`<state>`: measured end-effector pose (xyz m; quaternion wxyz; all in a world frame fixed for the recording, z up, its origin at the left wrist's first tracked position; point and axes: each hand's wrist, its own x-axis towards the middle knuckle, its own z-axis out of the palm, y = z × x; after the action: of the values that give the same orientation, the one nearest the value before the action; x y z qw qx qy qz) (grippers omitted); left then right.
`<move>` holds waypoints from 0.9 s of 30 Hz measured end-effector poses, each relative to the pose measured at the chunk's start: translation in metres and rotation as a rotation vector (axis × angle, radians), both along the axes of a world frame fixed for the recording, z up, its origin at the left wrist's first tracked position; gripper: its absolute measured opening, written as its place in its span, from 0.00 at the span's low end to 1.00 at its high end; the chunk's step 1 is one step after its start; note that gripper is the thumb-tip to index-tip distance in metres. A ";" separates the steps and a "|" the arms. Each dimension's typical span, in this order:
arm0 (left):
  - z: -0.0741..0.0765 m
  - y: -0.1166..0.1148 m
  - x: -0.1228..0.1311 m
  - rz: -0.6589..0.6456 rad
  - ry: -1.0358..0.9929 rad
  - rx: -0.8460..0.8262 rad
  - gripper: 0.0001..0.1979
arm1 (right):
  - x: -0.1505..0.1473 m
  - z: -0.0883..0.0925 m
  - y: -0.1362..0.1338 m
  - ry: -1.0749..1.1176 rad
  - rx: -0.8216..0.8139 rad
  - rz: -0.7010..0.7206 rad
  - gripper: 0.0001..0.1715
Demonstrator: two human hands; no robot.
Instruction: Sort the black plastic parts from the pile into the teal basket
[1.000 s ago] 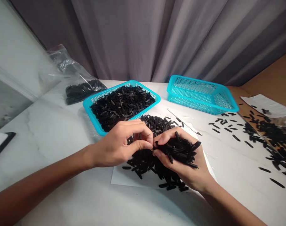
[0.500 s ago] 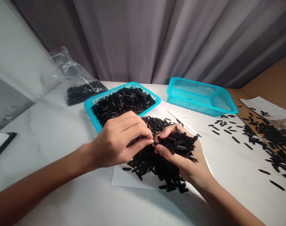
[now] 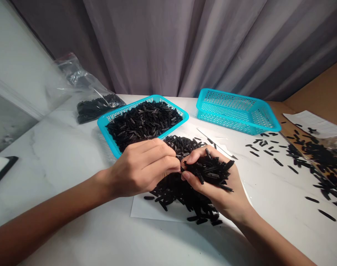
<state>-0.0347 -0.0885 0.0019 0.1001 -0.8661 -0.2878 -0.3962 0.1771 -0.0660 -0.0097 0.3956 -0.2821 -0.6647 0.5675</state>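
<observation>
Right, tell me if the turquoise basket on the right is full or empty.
Empty: the turquoise plastic basket shows its bare perforated floor, with nothing lying inside.

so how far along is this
The teal basket already looks full of black pieces. In hand: the right hand cradles a handful, and the left hand is at it. Left: the heap on the white sheet and the loose pieces further right.

Black sticks, loose heap, on paper (some handheld)
</observation>
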 end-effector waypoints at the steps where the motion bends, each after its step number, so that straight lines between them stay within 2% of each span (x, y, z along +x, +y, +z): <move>1: 0.001 0.000 0.000 -0.012 -0.001 -0.020 0.03 | 0.000 0.000 0.000 -0.004 0.000 0.012 0.09; 6: 0.004 0.001 -0.001 -0.097 0.063 -0.232 0.06 | 0.001 0.002 0.000 -0.013 -0.023 0.109 0.11; 8: 0.002 0.001 0.001 -0.106 0.084 -0.261 0.07 | 0.001 0.002 0.001 -0.009 -0.031 0.112 0.10; 12: -0.003 0.002 0.004 -0.085 0.046 -0.186 0.08 | 0.000 -0.001 0.003 0.048 -0.170 0.089 0.09; 19: -0.010 0.003 0.007 -0.040 0.018 0.054 0.07 | -0.011 -0.001 -0.006 0.273 -0.725 0.150 0.14; 21: -0.011 0.003 0.008 -0.033 0.009 0.086 0.07 | -0.013 0.000 -0.007 0.302 -0.835 0.147 0.15; 24: -0.012 0.002 0.007 -0.051 -0.040 0.063 0.07 | -0.012 -0.001 -0.004 0.323 -0.917 0.099 0.17; 27: -0.011 0.004 0.002 -0.026 -0.148 -0.003 0.07 | -0.009 -0.004 0.004 0.332 -0.893 -0.017 0.19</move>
<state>-0.0327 -0.0846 -0.0092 0.0719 -0.8383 -0.2836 -0.4600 0.1683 -0.0619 -0.0133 0.3410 -0.3353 -0.2813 0.8320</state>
